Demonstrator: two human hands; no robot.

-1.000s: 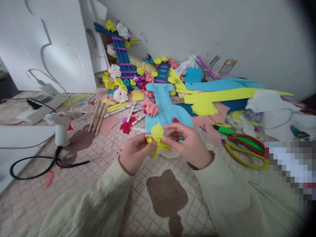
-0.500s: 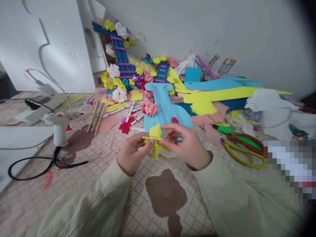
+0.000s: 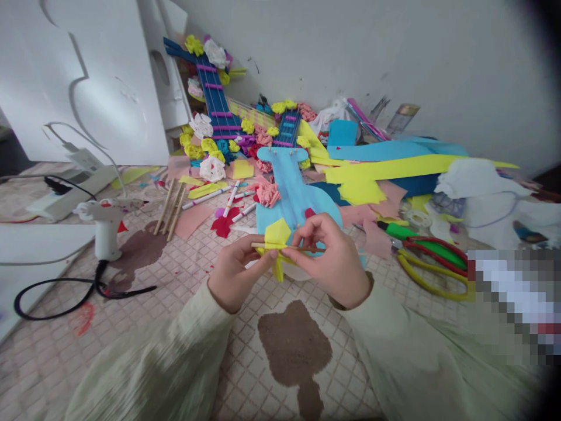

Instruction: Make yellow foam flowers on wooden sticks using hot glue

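My left hand (image 3: 236, 270) pinches yellow crepe paper (image 3: 277, 233) against a thin wooden stick (image 3: 258, 245) that lies across it. My right hand (image 3: 335, 260) is closed on the stick's other side, thumb and fingertips at the paper's right edge. One piece of the paper stands up above the stick and another hangs below. Just behind both hands lies a light blue guitar-shaped cutout (image 3: 291, 181) with strings. A pink crepe flower (image 3: 267, 193) sits on its left side, and a small red piece (image 3: 310, 213) shows above my right fingers.
At left stands a white glue gun (image 3: 105, 225) with a black cord, near loose wooden sticks (image 3: 175, 213). White markers (image 3: 231, 199) lie behind my left hand. Scissors (image 3: 429, 263) with red and yellow handles are at right. Dark blue decorated guitars (image 3: 214, 99) lean at the back wall.
My right hand has tilted slightly, its knuckles higher and its wrist a little to the left. The upper yellow piece looks spread a bit wider. My left hand has barely moved.
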